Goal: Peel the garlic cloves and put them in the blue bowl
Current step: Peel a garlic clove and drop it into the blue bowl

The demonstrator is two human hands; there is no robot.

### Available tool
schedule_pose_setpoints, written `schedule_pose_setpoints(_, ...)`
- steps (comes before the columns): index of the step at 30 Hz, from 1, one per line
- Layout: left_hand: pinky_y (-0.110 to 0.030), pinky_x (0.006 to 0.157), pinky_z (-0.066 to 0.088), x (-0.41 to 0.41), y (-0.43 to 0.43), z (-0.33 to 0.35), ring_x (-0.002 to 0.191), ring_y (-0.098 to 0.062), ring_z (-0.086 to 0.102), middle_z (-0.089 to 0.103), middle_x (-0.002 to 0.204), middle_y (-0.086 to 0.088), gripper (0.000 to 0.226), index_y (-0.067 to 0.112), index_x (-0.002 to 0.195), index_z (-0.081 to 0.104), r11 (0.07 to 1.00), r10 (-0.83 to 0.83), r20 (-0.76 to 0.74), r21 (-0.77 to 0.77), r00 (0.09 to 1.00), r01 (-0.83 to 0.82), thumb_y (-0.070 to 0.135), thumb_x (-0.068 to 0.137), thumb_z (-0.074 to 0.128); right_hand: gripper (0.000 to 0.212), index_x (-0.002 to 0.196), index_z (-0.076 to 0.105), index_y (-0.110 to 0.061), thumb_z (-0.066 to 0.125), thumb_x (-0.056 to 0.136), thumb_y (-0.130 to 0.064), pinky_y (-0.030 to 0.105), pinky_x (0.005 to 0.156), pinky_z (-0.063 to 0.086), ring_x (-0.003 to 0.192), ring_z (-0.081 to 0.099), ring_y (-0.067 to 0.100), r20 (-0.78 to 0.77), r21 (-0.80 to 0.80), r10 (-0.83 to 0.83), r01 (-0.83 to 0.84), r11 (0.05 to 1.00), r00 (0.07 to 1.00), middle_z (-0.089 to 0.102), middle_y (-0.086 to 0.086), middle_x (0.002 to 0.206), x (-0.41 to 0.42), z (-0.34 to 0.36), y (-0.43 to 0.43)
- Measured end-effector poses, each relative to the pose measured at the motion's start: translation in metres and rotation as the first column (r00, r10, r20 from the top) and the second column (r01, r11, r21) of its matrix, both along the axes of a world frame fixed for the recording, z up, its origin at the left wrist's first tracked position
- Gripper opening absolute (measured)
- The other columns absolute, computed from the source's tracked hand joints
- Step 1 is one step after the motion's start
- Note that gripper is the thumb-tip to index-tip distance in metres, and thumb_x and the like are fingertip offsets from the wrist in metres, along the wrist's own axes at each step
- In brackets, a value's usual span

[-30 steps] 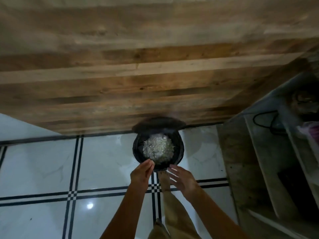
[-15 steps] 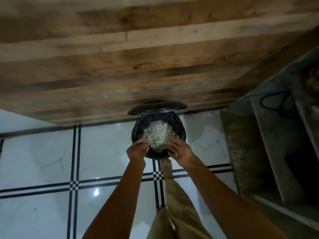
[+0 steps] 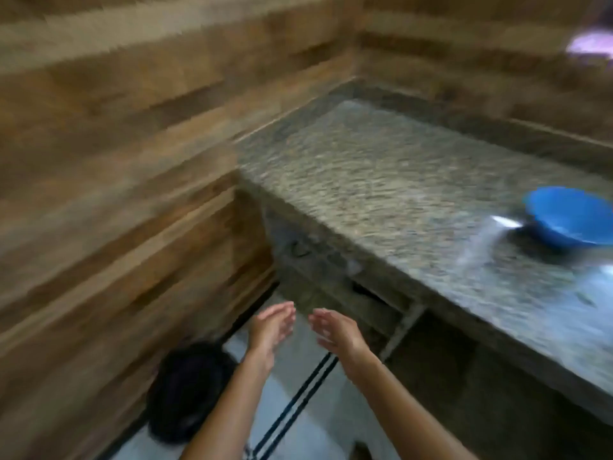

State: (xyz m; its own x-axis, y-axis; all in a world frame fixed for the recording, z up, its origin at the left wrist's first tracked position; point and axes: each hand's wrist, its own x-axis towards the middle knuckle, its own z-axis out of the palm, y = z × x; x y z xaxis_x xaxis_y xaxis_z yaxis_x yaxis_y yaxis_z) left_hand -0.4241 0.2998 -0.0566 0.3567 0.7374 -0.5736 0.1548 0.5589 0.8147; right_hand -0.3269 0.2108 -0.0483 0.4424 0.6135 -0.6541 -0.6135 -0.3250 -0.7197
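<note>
The blue bowl [image 3: 572, 219] stands on the speckled granite counter [image 3: 381, 180] at the far right; its contents are too blurred to tell. My left hand [image 3: 270, 327] and my right hand [image 3: 333, 330] hang side by side in front of the counter, well to the lower left of the bowl. Both have straight, relaxed fingers, palms turned toward each other, and hold nothing. No garlic cloves are visible. The whole view is motion-blurred.
A black bin [image 3: 189, 390] stands on the white tiled floor [image 3: 298, 433] at the lower left, against the wood-panelled wall [image 3: 116, 194]. Open shelves [image 3: 414, 343] lie under the counter. A bright smear [image 3: 491, 234] sits left of the bowl.
The view has swung up and right from the bin to the counter. My hands have left the bin's rim and now hang free and empty. The bin's contents are no longer seen.
</note>
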Motion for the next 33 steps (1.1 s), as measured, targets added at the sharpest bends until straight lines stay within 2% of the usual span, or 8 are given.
schedule_pose_setpoints(3, -0.016, 0.056, 0.05, 0.111, -0.049, 0.018, 0.055, -0.002, 0.063, 0.069, 0.064, 0.007, 0.016, 0.005, 0.102, 0.065, 0.961, -0.265, 0.038, 0.086, 0.963, 0.261, 0.001, 0.091, 0.054, 0.014, 0.085, 0.062, -0.01, 0.05, 0.092, -0.007, 0.017, 0.053, 0.044, 0.056, 0.057, 0.007, 0.068, 0.086, -0.273, 0.267, 0.96, 0.959, 0.061, 0.004, 0.073, 0.086, 0.026, -0.071)
schedule_pose_setpoints(8, -0.012, 0.054, 0.049, 0.28, -0.182, 0.025, 0.068, -0.018, 0.063, 0.069, 0.071, -0.002, 0.019, -0.003, 0.104, 0.064, 0.709, -0.637, -0.076, 0.332, 0.767, 0.622, -0.006, 0.088, 0.055, 0.012, 0.089, 0.064, -0.015, 0.054, 0.091, -0.01, 0.027, 0.085, 0.044, 0.094, 0.058, 0.018, 0.452, 0.036, -0.446, 0.483, 0.875, 0.773, 0.063, 0.004, 0.094, 0.209, 0.027, -0.209)
schedule_pose_setpoints(13, -0.024, 0.106, 0.03, 0.396, -0.273, -0.01, 0.125, -0.029, 0.05, 0.056, 0.13, -0.017, 0.04, 0.005, 0.123, 0.06, -0.077, -0.729, -0.513, 0.719, 0.453, 0.691, -0.007, 0.085, 0.054, 0.017, 0.104, 0.066, -0.011, 0.054, 0.092, -0.013, 0.025, 0.083, 0.045, 0.095, 0.06, 0.016, 0.685, -0.058, -0.431, 0.633, 0.772, 0.588, 0.067, 0.006, 0.104, 0.304, 0.014, -0.335)
schedule_pose_setpoints(16, -0.026, 0.103, 0.035, 0.41, -0.287, -0.036, 0.111, -0.034, 0.061, 0.065, 0.116, -0.016, 0.034, 0.005, 0.109, 0.069, -0.272, -0.651, -0.626, 0.72, 0.43, 0.638, -0.004, 0.078, 0.06, 0.024, 0.113, 0.063, -0.009, 0.051, 0.094, -0.014, 0.022, 0.079, 0.043, 0.098, 0.061, 0.017, 0.778, -0.076, -0.404, 0.71, 0.7, 0.481, 0.067, 0.006, 0.109, 0.335, 0.019, -0.384)
schedule_pose_setpoints(20, -0.024, 0.077, 0.041, 0.414, -0.285, -0.01, 0.08, -0.026, 0.065, 0.069, 0.084, -0.008, 0.021, 0.01, 0.086, 0.071, -0.319, -0.639, -0.597, 0.779, 0.485, 0.54, 0.018, 0.081, 0.053, 0.028, 0.12, 0.059, -0.014, 0.049, 0.094, -0.016, 0.031, 0.089, 0.047, 0.106, 0.057, 0.017, 0.894, -0.09, -0.288, 0.767, 0.636, 0.344, 0.062, 0.002, 0.118, 0.36, 0.023, -0.402)
schedule_pose_setpoints(23, -0.026, 0.076, 0.041, 0.446, -0.283, 0.034, 0.082, -0.021, 0.06, 0.07, 0.085, -0.008, 0.01, 0.004, 0.086, 0.072, -0.164, -0.586, -0.454, 0.878, 0.671, 0.45, 0.01, 0.083, 0.064, 0.032, 0.122, 0.057, -0.019, 0.056, 0.09, -0.017, 0.034, 0.104, 0.032, 0.121, 0.045, 0.018, 0.973, -0.161, -0.057, 0.836, 0.525, 0.223, 0.052, 0.002, 0.13, 0.372, 0.019, -0.414)
schedule_pose_setpoints(28, -0.037, 0.083, 0.045, 0.503, -0.263, 0.059, 0.094, -0.032, 0.064, 0.071, 0.096, -0.017, 0.019, 0.0, 0.094, 0.072, 0.015, -0.498, -0.551, 0.767, 0.67, 0.642, 0.016, 0.086, 0.067, 0.048, 0.135, 0.044, -0.022, 0.056, 0.09, -0.03, 0.038, 0.1, 0.037, 0.127, 0.037, 0.027, 0.812, -0.399, -0.202, 0.773, 0.493, 0.548, 0.037, 0.01, 0.143, 0.375, 0.008, -0.447)
schedule_pose_setpoints(33, -0.027, 0.09, 0.047, 0.493, -0.307, 0.066, 0.101, -0.017, 0.06, 0.068, 0.107, -0.005, 0.021, 0.005, 0.108, 0.069, 0.013, -0.612, -0.296, 0.923, 0.733, 0.383, 0.012, 0.09, 0.062, 0.046, 0.121, 0.055, -0.012, 0.072, 0.079, -0.017, 0.022, 0.077, 0.04, 0.097, 0.052, 0.014, 0.735, -0.197, -0.433, 0.775, 0.6, 0.522, 0.058, 0.006, 0.12, 0.377, 0.009, -0.452)
